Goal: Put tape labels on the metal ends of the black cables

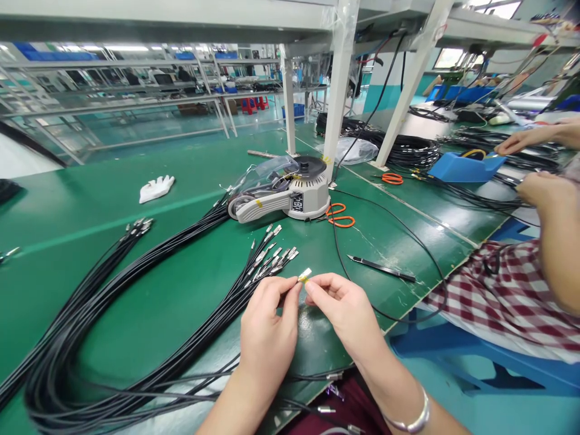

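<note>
My left hand (269, 329) pinches a black cable just behind its silvery connector (307, 273), thumb against forefinger. At the same spot, a bit of yellow tape (302, 279) lies around the connector's base, and the thumb and forefinger of my right hand (351, 314) are closed on it. How far the tape goes round is too small to tell. Beyond my left hand, a thick bundle of black cables (194, 347) curves across the green table, with several metal connector ends (272, 260) fanned out. Loose cable ends with plugs (334, 377) lie near my lap, below my wrists.
A round tape dispenser (308, 196) stands ahead, with orange-handled scissors (341, 217) beside it. A craft knife (381, 268) lies right of my hands, a white glove (156, 189) far left. At right, a co-worker's hands (539, 187) are near a blue tape holder (466, 168). Posts (342, 78) support a shelf.
</note>
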{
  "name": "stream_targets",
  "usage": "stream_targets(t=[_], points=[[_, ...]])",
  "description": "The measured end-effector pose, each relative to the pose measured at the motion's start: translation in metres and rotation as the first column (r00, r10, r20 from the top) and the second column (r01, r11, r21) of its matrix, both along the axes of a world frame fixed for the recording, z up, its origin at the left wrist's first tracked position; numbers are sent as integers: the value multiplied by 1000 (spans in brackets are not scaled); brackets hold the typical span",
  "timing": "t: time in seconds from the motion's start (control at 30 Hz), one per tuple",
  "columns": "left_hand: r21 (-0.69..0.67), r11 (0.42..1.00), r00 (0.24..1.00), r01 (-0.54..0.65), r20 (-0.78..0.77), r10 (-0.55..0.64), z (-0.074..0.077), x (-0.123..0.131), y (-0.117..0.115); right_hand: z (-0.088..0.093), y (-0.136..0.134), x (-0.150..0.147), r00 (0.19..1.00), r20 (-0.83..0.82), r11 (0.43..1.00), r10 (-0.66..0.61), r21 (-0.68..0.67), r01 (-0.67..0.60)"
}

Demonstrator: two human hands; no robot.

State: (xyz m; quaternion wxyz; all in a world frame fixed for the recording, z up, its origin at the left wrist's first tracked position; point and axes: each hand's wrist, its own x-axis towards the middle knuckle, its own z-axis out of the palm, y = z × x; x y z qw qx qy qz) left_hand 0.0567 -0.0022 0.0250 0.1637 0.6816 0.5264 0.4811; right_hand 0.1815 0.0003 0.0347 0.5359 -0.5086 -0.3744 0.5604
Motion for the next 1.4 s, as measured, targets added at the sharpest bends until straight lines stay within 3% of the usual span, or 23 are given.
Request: stream_targets(t=[0.6,0.8,1.03,1.4], points=[[-397,916,940,63,332,79,18,6,-2,0,-4,0,994,112,999,-19,50,14],[-495,842,835,217,541,103,22,6,-1,1,-4,0,996,85,998,-10,56,5],[-500,753,717,428,695,54,18,-1,2,4,-4,3,996,76,995,46,88,-53],[-531,647,737,547,672,-72,24,-8,6,-1,-5,17,978,173,981,118,131,-141]])
